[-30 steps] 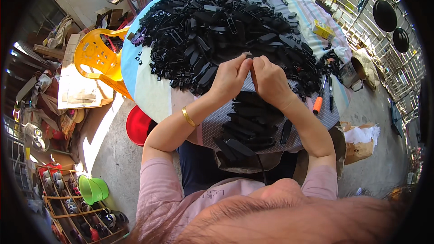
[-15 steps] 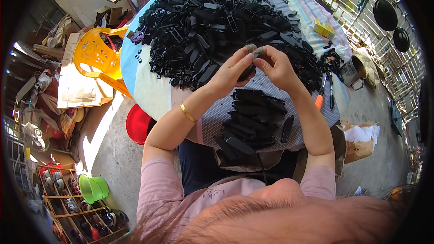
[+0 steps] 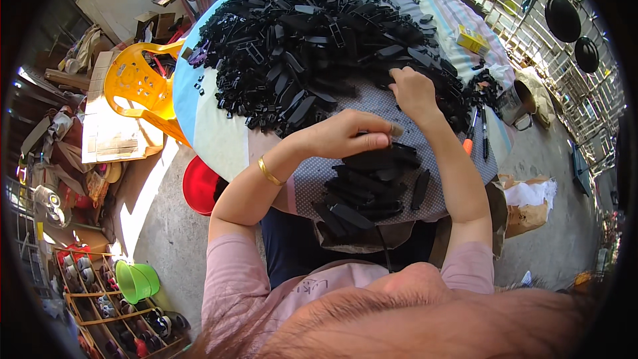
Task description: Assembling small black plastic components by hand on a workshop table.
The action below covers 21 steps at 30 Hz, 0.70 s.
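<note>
My left hand (image 3: 355, 134), a gold bangle on its wrist, is low over a stack of long black plastic pieces (image 3: 365, 186) on the near side of the table. Its thumb and fingers are closed at a black plastic piece (image 3: 367, 159) at the stack's top; a greyish covering shows on one fingertip. My right hand (image 3: 415, 93) reaches to the near right edge of a big heap of black plastic parts (image 3: 299, 46). Its fingers are curled, and what lies between them is hidden. One black piece (image 3: 420, 189) lies apart, right of the stack.
On the round table (image 3: 212, 110), an orange-handled tool (image 3: 469, 143), a black pen (image 3: 485, 134) and a metal mug (image 3: 517, 103) stand right, a yellow box (image 3: 472, 40) farther back. A yellow chair (image 3: 136, 83) and red basin (image 3: 201, 186) are left.
My hands were together over the table, holding a dark piece. They have parted: the left came down toward me to the stack, the right moved to the heap's edge.
</note>
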### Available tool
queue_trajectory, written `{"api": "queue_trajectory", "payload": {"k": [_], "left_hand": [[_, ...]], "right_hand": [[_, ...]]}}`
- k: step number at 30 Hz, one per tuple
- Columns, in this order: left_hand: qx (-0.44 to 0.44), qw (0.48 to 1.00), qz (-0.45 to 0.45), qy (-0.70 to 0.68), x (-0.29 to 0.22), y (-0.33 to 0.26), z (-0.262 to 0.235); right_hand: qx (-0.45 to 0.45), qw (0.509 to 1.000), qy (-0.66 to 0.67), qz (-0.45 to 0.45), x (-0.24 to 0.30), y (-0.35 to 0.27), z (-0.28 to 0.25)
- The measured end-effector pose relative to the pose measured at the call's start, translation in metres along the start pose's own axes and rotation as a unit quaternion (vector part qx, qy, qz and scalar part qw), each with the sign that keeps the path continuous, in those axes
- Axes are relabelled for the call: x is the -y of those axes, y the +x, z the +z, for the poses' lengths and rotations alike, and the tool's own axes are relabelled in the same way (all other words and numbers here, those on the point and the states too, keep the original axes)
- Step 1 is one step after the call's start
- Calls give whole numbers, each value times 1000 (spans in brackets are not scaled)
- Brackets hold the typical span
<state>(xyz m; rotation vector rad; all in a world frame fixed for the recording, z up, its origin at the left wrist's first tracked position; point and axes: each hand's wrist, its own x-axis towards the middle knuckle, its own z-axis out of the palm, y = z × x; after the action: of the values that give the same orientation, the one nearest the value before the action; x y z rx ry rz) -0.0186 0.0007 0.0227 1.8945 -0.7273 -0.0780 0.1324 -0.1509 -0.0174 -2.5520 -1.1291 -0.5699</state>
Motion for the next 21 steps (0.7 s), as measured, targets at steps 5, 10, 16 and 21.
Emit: {"api": "queue_trajectory", "payload": {"k": [5,10,16,21], "left_hand": [[-172,958,-130,-187,17,3,-8],[-281,888,-225,-285,35,3,-16],[-305,856,-209,-362,44,8,-7],[-349,813,-170,-434,43,6,-7]], "right_hand": [[18,997,-54,-45,-1,-1,-2],[37,989,146,2,-11,-2,-21],[53,915,396,54,21,-8,-32],[22,886,461,49,42,-13,-32]]}}
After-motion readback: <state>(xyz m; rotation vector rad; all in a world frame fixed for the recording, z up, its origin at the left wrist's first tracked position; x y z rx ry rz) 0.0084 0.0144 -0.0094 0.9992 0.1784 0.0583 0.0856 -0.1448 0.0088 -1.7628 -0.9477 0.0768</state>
